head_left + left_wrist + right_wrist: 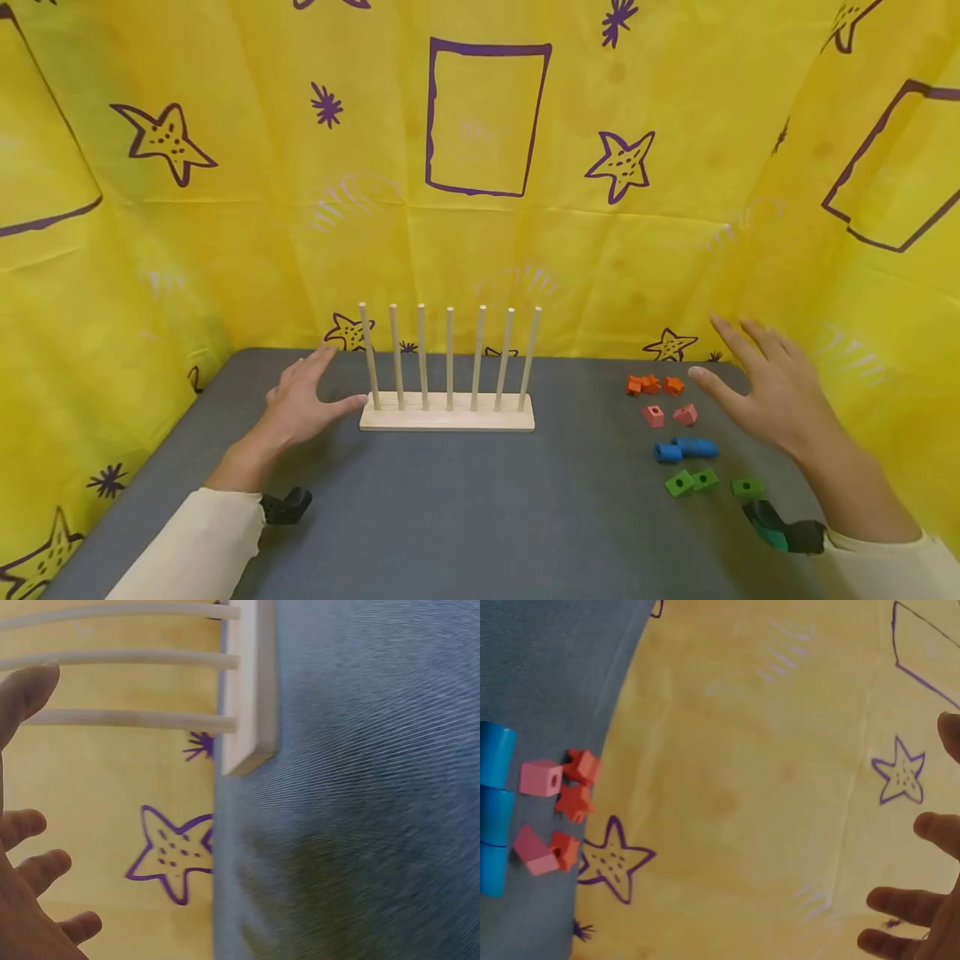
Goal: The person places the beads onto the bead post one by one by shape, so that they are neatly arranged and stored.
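Note:
A pale wooden rack [447, 421] with a row of several upright pegs stands near the back of the table. My left hand [298, 406] is at its left end, fingers spread and thumb tip by the base; whether it touches, I cannot tell. My right hand [776, 400] hovers with spread fingers over the right side, holding nothing. Left of it lie orange star beads [650, 383], two pink beads [654, 416], blue cylinder beads [693, 447] and green block beads [703, 479], several with visible holes. The left wrist view shows the rack's base [255, 690] beyond the fingers.
A dark grey cloth [450, 517] covers the table. Yellow curtain [487, 250] with purple stars and frames surrounds it at the back and sides. Black wrist straps [285, 507] sit on both forearms.

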`<state>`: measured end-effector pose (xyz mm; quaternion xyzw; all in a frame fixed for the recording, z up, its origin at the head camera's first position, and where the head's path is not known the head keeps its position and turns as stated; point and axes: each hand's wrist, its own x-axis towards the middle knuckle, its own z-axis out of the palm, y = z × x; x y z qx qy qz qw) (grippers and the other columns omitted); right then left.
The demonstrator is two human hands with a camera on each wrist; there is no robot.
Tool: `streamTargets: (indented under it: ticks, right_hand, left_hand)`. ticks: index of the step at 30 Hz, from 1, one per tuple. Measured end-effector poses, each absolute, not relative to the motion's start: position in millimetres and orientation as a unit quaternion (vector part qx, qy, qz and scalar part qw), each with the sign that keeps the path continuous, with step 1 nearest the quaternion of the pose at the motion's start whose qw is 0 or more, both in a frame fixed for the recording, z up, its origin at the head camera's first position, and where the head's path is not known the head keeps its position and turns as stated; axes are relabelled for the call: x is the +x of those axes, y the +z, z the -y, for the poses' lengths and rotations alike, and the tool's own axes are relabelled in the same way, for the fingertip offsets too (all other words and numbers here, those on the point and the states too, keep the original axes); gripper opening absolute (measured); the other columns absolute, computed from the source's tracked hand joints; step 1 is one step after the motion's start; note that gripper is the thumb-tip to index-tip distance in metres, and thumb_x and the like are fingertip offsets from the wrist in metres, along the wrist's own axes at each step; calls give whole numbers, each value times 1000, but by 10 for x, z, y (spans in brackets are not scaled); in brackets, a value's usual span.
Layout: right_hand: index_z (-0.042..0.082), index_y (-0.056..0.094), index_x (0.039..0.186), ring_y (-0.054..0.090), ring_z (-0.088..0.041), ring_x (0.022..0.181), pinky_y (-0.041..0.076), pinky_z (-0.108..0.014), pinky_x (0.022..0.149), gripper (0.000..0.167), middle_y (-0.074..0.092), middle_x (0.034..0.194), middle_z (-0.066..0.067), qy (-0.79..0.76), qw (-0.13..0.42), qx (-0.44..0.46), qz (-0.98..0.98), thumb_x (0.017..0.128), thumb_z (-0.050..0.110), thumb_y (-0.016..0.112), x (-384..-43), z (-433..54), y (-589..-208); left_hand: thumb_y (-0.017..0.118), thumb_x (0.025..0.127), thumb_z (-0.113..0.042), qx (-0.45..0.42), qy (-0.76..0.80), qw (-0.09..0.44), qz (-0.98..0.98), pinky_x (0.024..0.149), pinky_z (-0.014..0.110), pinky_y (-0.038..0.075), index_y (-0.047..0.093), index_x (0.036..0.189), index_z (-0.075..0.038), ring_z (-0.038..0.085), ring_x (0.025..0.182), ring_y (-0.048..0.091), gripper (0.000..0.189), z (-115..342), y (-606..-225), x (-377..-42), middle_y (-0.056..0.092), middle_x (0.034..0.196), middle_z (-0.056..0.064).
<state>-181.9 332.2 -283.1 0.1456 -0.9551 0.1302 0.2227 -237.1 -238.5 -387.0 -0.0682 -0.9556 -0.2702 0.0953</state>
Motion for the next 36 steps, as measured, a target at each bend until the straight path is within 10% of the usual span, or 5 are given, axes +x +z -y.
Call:
streamTargets:
  ticks: [25,32,36]
  right_hand:
    - [12,36,150,30,-57,127,14,-71,100,62,38,143,-31,313,244,126,909,94,17,60,-1664,-3625,-3590]
    - [17,39,149,40,-8,124,27,-10,89,57,45,143,4,344,245,71,904,96,17,60,-1592,-3689,-3889]
    - [10,44,145,39,10,110,30,-6,82,52,46,131,26,374,261,75,887,96,10,60,-1581,-3748,-4030]
  left_hand:
    - [80,79,-36,-96,-396,38,913,103,65,21,29,151,-3,47,136,24,93,2246,-4404,-2578,33,148,27]
    - [80,77,-40,-90,-378,25,921,100,70,15,32,150,-6,45,135,25,94,2226,-4492,-2619,41,145,21]
    - [80,77,-41,-83,-366,24,927,98,71,13,35,149,-7,46,135,26,92,2225,-4523,-2644,44,143,20]
